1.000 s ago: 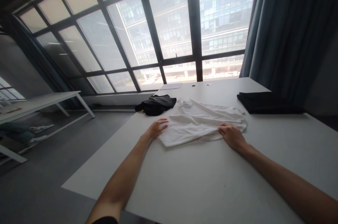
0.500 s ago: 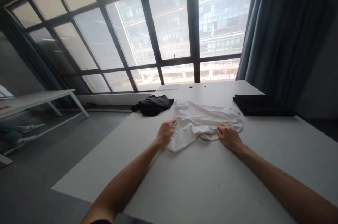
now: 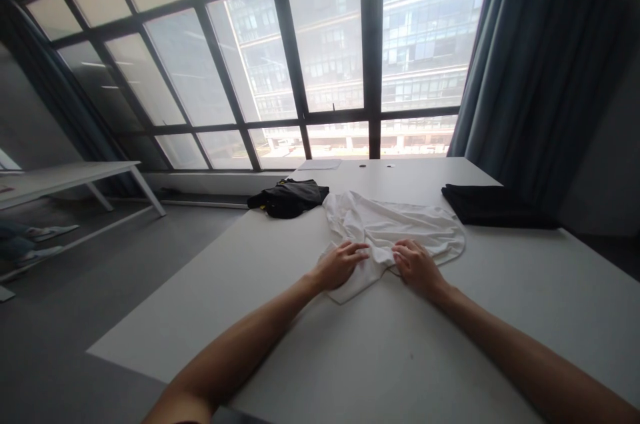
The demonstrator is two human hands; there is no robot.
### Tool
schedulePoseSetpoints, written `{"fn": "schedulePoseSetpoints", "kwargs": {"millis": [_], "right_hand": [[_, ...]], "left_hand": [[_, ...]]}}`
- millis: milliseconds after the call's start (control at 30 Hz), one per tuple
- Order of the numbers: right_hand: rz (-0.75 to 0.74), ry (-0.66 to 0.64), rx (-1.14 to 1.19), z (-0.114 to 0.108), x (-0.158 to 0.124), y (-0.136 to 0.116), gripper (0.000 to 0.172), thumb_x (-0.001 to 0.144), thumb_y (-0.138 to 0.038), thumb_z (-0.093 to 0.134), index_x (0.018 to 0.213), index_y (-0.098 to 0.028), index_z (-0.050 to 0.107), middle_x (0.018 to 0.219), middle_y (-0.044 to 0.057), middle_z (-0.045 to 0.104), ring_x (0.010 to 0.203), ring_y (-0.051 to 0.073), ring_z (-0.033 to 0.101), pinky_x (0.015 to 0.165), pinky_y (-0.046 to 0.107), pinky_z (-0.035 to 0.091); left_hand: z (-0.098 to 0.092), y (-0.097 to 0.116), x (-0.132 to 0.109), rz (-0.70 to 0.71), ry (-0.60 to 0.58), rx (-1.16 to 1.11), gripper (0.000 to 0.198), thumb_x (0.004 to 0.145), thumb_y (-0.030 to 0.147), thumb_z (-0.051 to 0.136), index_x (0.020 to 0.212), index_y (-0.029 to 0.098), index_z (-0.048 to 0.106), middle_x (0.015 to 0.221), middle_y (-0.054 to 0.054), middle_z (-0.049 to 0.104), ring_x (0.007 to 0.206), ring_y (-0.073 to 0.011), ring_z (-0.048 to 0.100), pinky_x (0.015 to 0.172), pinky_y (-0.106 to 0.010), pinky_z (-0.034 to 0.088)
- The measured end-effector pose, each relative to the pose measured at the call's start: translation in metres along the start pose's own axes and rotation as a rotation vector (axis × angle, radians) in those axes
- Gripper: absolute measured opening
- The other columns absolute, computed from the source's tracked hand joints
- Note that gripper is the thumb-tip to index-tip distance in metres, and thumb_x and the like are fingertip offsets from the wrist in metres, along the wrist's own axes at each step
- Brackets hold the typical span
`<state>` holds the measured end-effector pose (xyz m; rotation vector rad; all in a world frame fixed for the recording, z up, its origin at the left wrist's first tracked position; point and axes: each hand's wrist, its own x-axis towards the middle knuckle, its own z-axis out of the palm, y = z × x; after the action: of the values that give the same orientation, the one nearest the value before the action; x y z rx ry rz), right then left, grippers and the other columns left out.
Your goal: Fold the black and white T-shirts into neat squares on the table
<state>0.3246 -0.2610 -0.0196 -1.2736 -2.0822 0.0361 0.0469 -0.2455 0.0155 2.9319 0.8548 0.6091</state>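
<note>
A crumpled white cloth garment (image 3: 400, 221), perhaps a T-shirt, lies spread with folds on the white table (image 3: 350, 351). My left hand (image 3: 343, 263) rests on its near left part, fingers stretched out to the right over the fabric. At the garment's near edge, my right hand (image 3: 419, 269) touches the cloth with its fingers slightly bent and apart. A narrow gap with wrinkled cloth separates the two hands. The thumbs are partly hidden.
A dark bundled garment (image 3: 293, 197) lies at the table's left edge, and a folded black cloth (image 3: 495, 205) at the right. Behind stand windows and a blue-grey curtain (image 3: 520, 64). Another white table (image 3: 75, 174) is at left, with a person's feet (image 3: 47, 241) beneath.
My left hand has left the garment's left edge and moved right onto the fabric. My right hand has shifted left, so both hands are closer together. The cloth is bunched between them.
</note>
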Motion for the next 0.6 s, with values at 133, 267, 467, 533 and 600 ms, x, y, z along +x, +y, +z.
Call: {"fn": "schedulePoseSetpoints", "kwargs": {"millis": [133, 267, 467, 533, 600], "right_hand": [[-0.132, -0.025, -0.013, -0.005, -0.005, -0.015, 0.026, 0.094, -0.028, 0.057, 0.116, -0.023, 0.070, 0.121, 0.012, 0.065, 0.114, 0.028, 0.056, 0.100, 0.044, 0.044], [-0.228, -0.156, -0.011, -0.006, -0.007, -0.026, 0.033, 0.089, -0.035, 0.068, 0.121, -0.027, 0.068, 0.123, 0.009, 0.065, 0.114, 0.028, 0.056, 0.099, 0.043, 0.044], [-0.105, -0.153, 0.003, 0.000, -0.002, -0.023, 0.019, 0.096, -0.018, 0.050, 0.087, -0.022, 0.067, 0.095, 0.005, 0.066, 0.092, 0.020, 0.059, 0.084, 0.031, 0.044], [-0.065, -0.144, 0.007, -0.001, -0.001, -0.018, 0.019, 0.097, -0.018, 0.049, 0.087, -0.021, 0.064, 0.092, 0.005, 0.065, 0.089, 0.020, 0.059, 0.081, 0.030, 0.044], [-0.052, -0.144, 0.010, -0.002, -0.001, -0.015, 0.018, 0.097, -0.018, 0.048, 0.087, -0.021, 0.063, 0.092, 0.005, 0.065, 0.089, 0.020, 0.058, 0.080, 0.030, 0.043]], "left_hand": [[-0.003, 0.008, 0.002, -0.089, 0.035, -0.130, 0.038, 0.093, 0.014, 0.049, 0.125, 0.024, 0.067, 0.141, -0.009, 0.056, 0.113, -0.0212, 0.063, 0.102, -0.036, 0.051], [-0.006, 0.014, 0.002, -0.046, -0.012, -0.271, 0.033, 0.090, 0.015, 0.050, 0.115, 0.021, 0.072, 0.120, -0.009, 0.067, 0.104, -0.0207, 0.067, 0.098, -0.033, 0.053], [-0.019, 0.008, 0.000, -0.031, -0.075, -0.436, 0.040, 0.090, 0.012, 0.046, 0.121, 0.021, 0.070, 0.129, -0.011, 0.064, 0.114, -0.0214, 0.064, 0.102, -0.034, 0.051], [-0.029, -0.002, -0.001, -0.036, -0.068, -0.484, 0.037, 0.093, 0.015, 0.045, 0.121, 0.020, 0.070, 0.129, -0.013, 0.064, 0.113, -0.0218, 0.064, 0.099, -0.035, 0.053], [-0.040, -0.018, -0.004, -0.063, 0.008, -0.471, 0.033, 0.096, 0.021, 0.046, 0.117, 0.018, 0.072, 0.128, -0.014, 0.065, 0.113, -0.0229, 0.064, 0.094, -0.035, 0.055]]}}
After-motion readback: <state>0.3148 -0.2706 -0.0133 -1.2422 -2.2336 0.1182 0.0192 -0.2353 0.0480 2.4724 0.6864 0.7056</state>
